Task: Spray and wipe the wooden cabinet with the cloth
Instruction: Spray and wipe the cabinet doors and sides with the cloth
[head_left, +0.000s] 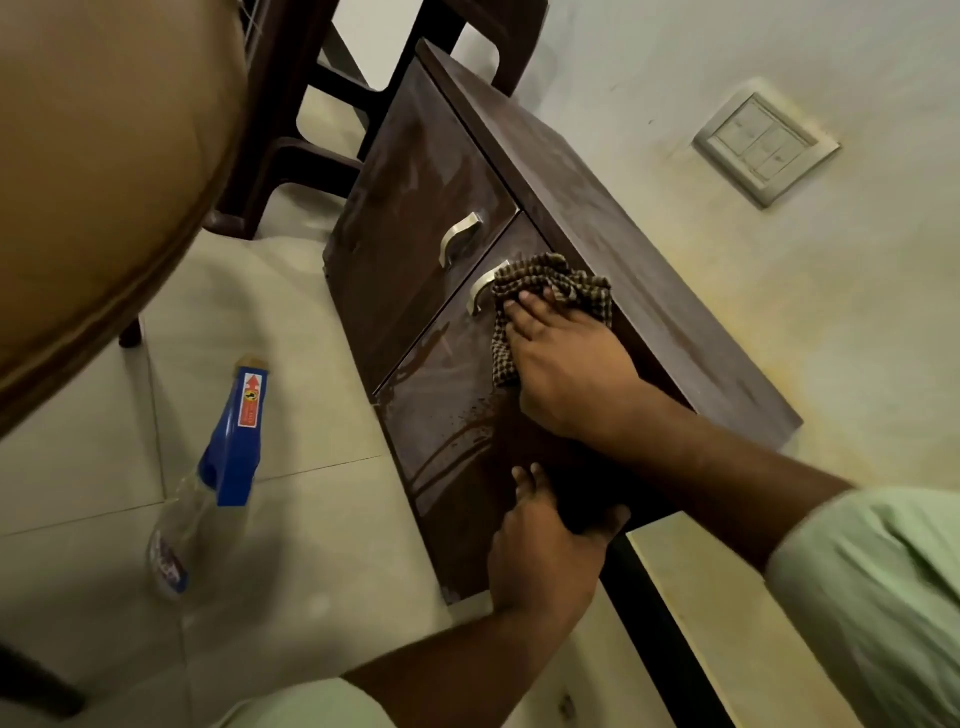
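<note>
The dark brown wooden cabinet stands against the wall, its two doors streaked with wet spray. My right hand presses a brown checked cloth flat against the nearer door, just beside that door's metal handle. My left hand rests on the lower near edge of the same door, fingers lying on the front and thumb over the side. A clear spray bottle with a blue trigger head stands on the floor to the left, untouched.
A second metal handle sits on the farther door. Dark plastic chair legs stand behind the cabinet on the pale tiled floor. A switch plate is on the wall. A tan rounded object fills the upper left.
</note>
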